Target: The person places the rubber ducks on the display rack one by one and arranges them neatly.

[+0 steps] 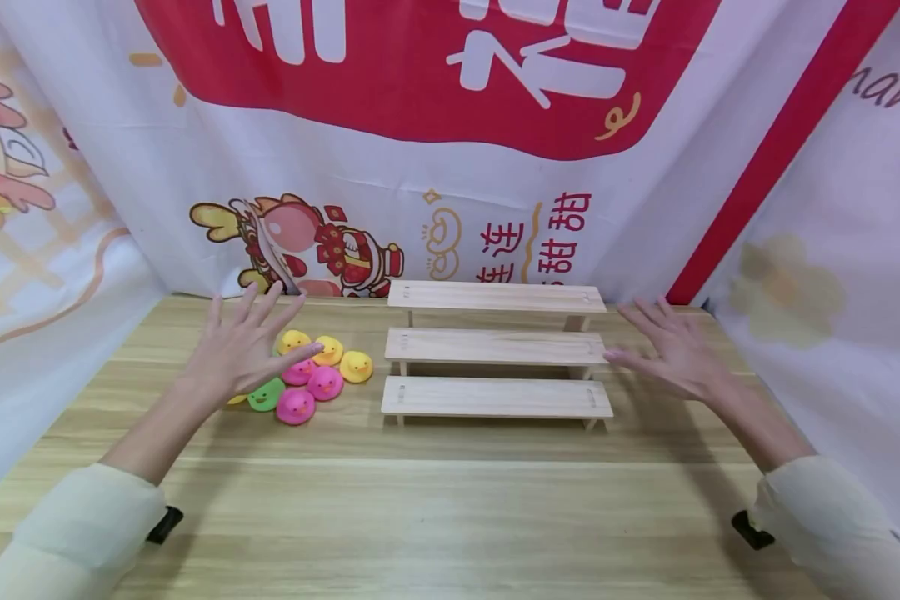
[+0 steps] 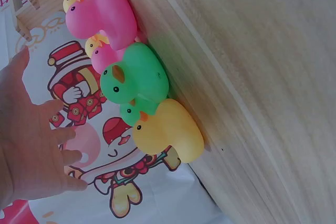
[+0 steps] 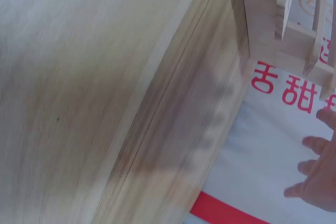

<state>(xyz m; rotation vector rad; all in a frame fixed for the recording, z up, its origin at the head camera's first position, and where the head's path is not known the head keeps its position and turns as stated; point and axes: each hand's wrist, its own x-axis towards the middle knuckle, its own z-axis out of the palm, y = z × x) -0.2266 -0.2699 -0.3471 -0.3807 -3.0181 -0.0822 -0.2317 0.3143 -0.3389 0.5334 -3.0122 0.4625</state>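
My left hand (image 1: 236,350) hovers with spread fingers above a cluster of toy ducks and holds nothing. The cluster has yellow ducks (image 1: 356,367), pink ducks (image 1: 296,407) and a green duck (image 1: 266,395); the hand partly hides some of them. In the left wrist view, a green duck (image 2: 142,74) stands beside a yellow duck (image 2: 170,132) and a pink duck (image 2: 107,17). To the right of a three-tier wooden stand (image 1: 495,397), my right hand (image 1: 671,350) is held up, fingers apart, with nothing in it. The stand's shelves carry nothing.
A wooden table (image 1: 435,517) lies beneath everything, with a seam running across it. Printed white cloth (image 1: 390,158) hangs behind the table, and more cloth (image 1: 847,275) hangs at the sides.
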